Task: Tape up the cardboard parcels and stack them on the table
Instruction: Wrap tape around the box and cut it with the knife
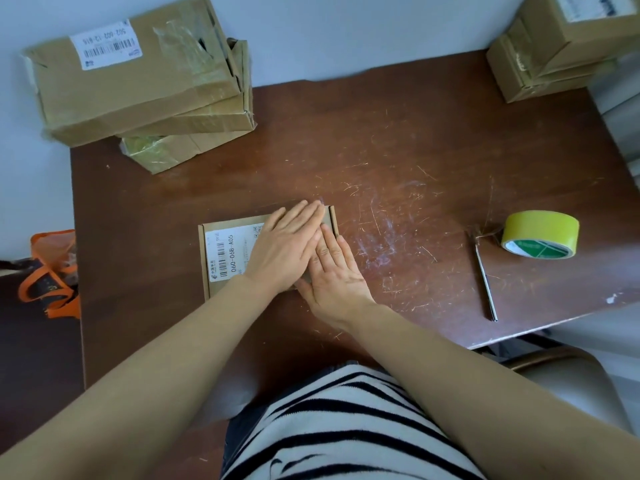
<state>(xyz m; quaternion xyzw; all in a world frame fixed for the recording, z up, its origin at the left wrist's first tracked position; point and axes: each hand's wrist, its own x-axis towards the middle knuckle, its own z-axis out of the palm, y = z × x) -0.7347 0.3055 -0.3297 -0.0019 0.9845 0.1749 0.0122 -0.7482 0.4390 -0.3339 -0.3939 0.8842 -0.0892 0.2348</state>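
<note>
Scratched table [398,140]; both flat hands press small parcel [235,237].

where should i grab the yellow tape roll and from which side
Probably from above with the right hand, the nearer one. The yellow tape roll seems to stand on its rim, green-cored face toward you, so set the grip across its width: thumb on the near face, fingers behind. The thin metal stick lies just left of it, so avoid coming in sideways.
</note>
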